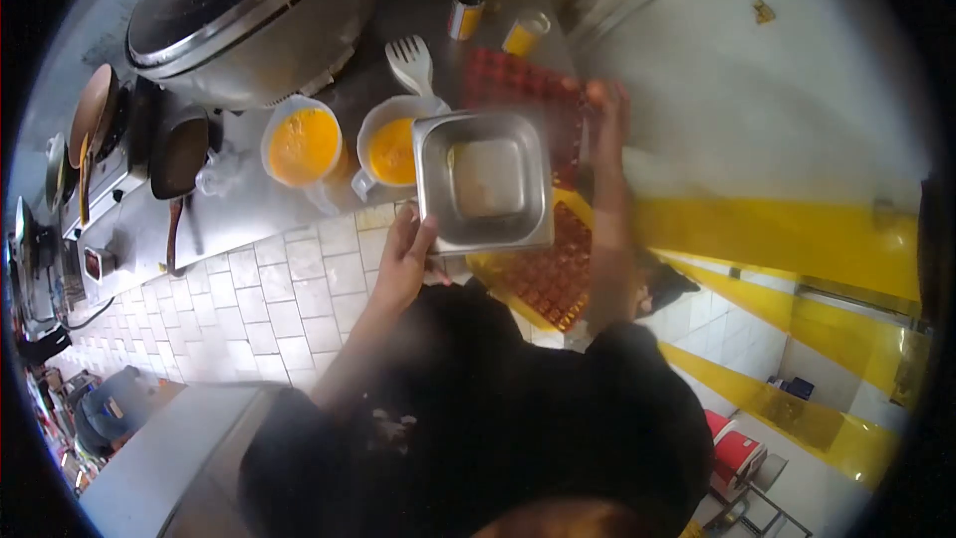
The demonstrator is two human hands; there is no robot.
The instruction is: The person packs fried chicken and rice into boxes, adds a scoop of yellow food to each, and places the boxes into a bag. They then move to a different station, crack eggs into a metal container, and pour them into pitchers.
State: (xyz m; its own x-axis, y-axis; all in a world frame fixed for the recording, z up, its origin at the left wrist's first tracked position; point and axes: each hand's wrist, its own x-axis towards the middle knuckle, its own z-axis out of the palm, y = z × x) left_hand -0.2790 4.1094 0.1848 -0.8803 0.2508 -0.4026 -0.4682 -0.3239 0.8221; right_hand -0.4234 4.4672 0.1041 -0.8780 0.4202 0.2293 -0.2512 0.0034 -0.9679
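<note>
My left hand (pixel 406 251) grips the near left corner of a square steel pan (pixel 482 179), which has a little clear liquid or a shine at its bottom. My right hand (pixel 605 105) is blurred at the right edge of a red egg tray (pixel 518 85); its fingers seem to hold the tray. Left of the pan stand two jugs of orange-yellow liquid, one jug (pixel 303 146) apart and one jug (pixel 390 151) partly behind the pan. A white slotted spatula (pixel 409 62) lies behind them. Below the pan, more red trays (pixel 553 264) sit in a yellow crate (pixel 538 317).
A large steel pot (pixel 249 40) stands at the back left. Frying pans (pixel 182 154) and a stove (pixel 124 174) are further left. Two cans, one opened (pixel 465 13) and one yellow (pixel 526 33), stand at the back. A white wall (pixel 757 110) bounds the right.
</note>
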